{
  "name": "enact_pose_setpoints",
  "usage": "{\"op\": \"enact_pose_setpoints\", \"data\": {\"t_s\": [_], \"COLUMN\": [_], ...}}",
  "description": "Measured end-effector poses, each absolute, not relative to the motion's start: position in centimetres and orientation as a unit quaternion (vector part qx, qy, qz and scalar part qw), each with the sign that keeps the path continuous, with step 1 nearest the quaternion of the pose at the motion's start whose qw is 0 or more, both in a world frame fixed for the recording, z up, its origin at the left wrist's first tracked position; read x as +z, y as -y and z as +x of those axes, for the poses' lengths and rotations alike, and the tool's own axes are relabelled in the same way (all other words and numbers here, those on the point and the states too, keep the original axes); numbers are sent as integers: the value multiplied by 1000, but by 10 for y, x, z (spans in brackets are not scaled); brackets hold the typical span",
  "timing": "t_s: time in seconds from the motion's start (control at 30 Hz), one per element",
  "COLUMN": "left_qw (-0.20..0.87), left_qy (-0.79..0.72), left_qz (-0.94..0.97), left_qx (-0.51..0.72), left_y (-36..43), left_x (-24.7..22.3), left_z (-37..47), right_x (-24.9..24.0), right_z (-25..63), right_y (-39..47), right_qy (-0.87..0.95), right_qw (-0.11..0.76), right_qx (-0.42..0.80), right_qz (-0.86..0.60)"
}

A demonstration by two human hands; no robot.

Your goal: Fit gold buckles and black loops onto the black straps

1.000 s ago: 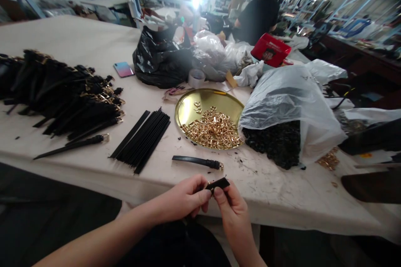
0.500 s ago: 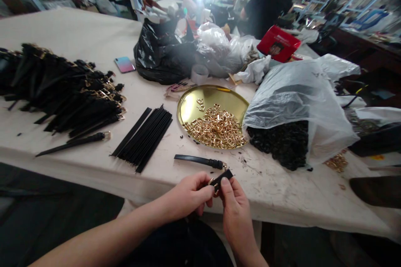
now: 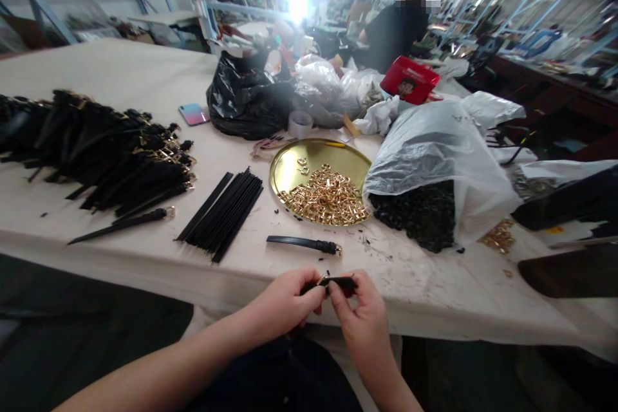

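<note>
At the table's front edge, my left hand [image 3: 300,296] pinches a black strap [image 3: 342,282] close to its gold buckle [image 3: 323,280]. My right hand [image 3: 360,309] grips the same strap by its other side, thumb beneath it. Most of the strap is hidden by my fingers. Just beyond my hands lies a finished-looking black strap [image 3: 302,243] with a gold buckle at its right end. Behind it stands a round gold tray [image 3: 284,167] holding a heap of gold buckles [image 3: 331,196]. A bundle of flat black strips [image 3: 226,215] lies left of the tray.
A big pile of buckled black straps [image 3: 106,148] covers the left side. A phone [image 3: 194,114], a black plastic bag [image 3: 246,100] and a tape roll [image 3: 300,122] lie farther back. Right of the tray, a clear bag [image 3: 425,148] spills small black pieces [image 3: 418,215]. A person [image 3: 396,29] is in the background.
The strap in my hands has turned from slanting upward to nearly level, its face tipped away. My right thumb has shifted left toward the buckle. The whole view has shifted slightly.
</note>
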State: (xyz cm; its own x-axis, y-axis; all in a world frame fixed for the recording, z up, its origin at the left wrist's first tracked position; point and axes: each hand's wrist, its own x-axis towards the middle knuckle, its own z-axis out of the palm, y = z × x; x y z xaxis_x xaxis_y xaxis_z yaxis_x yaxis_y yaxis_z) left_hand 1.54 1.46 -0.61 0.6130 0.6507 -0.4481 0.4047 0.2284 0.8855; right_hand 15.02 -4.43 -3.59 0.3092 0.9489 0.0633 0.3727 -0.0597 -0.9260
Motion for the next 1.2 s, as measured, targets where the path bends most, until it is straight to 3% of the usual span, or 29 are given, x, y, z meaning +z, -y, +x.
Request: {"op": "enact_pose_setpoints", "data": {"t_s": [0.17, 0.63, 0.73, 0.9, 1.03, 1.1, 1.2], "left_qw": [668, 696, 669, 579, 555, 561, 560], "left_qy": [-427, -385, -395, -391, -368, -376, -402], "left_qz": [600, 600, 624, 710, 741, 734, 720], "left_qx": [108, 86, 81, 84, 83, 78, 75], "left_y": [-9, -28, -34, -38, -36, -36, -37], "left_x": [-3, -18, -18, -7, 2, 2, -2], "left_z": [14, 11, 15, 19, 19, 20, 21], "right_x": [-35, -30, -34, -40, -42, -42, -40], "right_z": [149, 145, 147, 152, 159, 160, 159], "right_y": [50, 56, 51, 38, 31, 30, 30], "right_qy": [606, 602, 553, 351, 303, 352, 473], "right_qw": [467, 481, 507, 546, 533, 509, 488], "right_qx": [119, 195, 261, 487, 542, 500, 328], "right_qz": [-633, -607, -608, -584, -576, -606, -656]}}
